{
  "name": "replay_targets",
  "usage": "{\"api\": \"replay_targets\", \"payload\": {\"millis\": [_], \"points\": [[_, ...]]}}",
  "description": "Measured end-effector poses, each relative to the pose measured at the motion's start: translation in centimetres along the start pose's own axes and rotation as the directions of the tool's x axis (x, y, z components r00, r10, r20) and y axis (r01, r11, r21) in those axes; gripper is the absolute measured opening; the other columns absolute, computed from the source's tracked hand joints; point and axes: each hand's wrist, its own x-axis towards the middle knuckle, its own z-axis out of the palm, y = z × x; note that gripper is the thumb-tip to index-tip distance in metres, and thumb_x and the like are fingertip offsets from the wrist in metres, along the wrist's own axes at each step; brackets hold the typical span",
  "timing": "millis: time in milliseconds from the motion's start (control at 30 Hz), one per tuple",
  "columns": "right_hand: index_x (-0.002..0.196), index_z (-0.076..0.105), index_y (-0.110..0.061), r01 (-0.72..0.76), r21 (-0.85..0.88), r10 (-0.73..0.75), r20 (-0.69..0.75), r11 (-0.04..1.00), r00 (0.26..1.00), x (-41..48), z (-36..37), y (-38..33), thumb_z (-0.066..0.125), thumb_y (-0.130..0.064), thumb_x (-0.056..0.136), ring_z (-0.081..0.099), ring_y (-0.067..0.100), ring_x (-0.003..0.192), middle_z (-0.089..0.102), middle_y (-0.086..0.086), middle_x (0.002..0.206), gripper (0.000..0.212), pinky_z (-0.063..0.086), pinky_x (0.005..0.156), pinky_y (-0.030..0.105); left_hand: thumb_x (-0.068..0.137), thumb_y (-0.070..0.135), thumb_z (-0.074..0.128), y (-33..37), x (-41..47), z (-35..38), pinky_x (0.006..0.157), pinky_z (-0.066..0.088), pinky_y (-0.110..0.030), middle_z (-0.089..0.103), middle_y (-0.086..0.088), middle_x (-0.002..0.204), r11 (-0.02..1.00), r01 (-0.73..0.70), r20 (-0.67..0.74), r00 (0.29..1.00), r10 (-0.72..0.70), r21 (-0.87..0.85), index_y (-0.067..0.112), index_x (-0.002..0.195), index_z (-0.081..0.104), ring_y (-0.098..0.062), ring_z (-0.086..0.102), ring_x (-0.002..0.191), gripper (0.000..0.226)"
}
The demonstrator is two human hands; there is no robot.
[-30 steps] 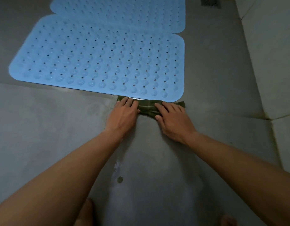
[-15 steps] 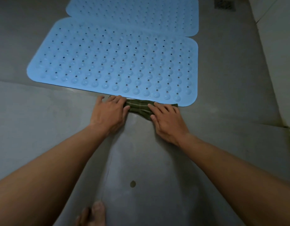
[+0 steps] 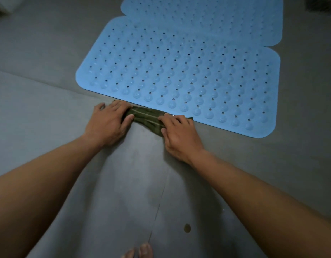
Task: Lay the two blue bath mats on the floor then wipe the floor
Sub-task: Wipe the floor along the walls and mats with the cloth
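Note:
Two blue bath mats lie flat on the grey floor. The near mat has rows of bumps and holes, and the far mat overlaps its back edge. A dark green striped cloth is bunched on the floor right against the near mat's front edge. My left hand presses down on the cloth's left end. My right hand presses on its right end. Both palms face down and cover the cloth's ends.
The grey floor shows a tile seam running toward me and a small round mark. My toes show at the bottom edge. A dark floor drain sits at the top right corner.
Both hands slid the cloth leftward along the near mat's front edge. The mats now sit further right in view as my head turned.

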Motion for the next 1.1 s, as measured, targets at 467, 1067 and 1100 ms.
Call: {"api": "replay_targets", "payload": {"millis": [467, 1067, 1100], "points": [[0.157, 0.022, -0.021, 0.086, 0.024, -0.088, 0.107, 0.996, 0.990, 8.8, 3.5, -8.9, 0.025, -0.038, 0.106, 0.016, 0.030, 0.150, 0.021, 0.013, 0.163, 0.054, 0.014, 0.119, 0.044, 0.100, 0.053, 0.017, -14.7, 2.3, -2.6, 0.113, 0.026, -0.047, 0.049, -0.001, 0.149, 0.984, -0.122, 0.182, 0.978, 0.097, 0.132, 0.020, 0.148, 0.043, -0.019, 0.044, 0.138, 0.064], [0.159, 0.002, -0.019, 0.101, 0.031, -0.106, 0.266, 0.994, 0.958, 18.5, 4.8, -20.3, 0.020, -0.035, 0.107, 0.002, 0.026, 0.153, 0.004, 0.013, 0.166, 0.058, 0.003, 0.122, 0.041, 0.100, 0.047, 0.002, -28.2, 1.9, -3.5, 0.118, -0.010, -0.055, 0.016, 0.004, 0.164, 0.994, -0.003, 0.241, 0.970, -0.023, 0.107, 0.024, 0.158, 0.013, -0.010, 0.011, 0.151, 0.064], [0.159, 0.005, -0.016, 0.088, 0.042, -0.096, 0.268, 0.995, 0.959, 19.1, 4.9, -21.0, 0.021, -0.035, 0.107, 0.002, 0.026, 0.153, 0.004, 0.013, 0.166, 0.057, 0.003, 0.122, 0.041, 0.100, 0.047, 0.002, -28.8, 2.1, -3.7, 0.118, -0.009, -0.055, 0.018, 0.003, 0.164, 0.994, -0.004, 0.243, 0.970, -0.023, 0.112, 0.023, 0.158, 0.014, -0.011, 0.013, 0.151, 0.064]]}}
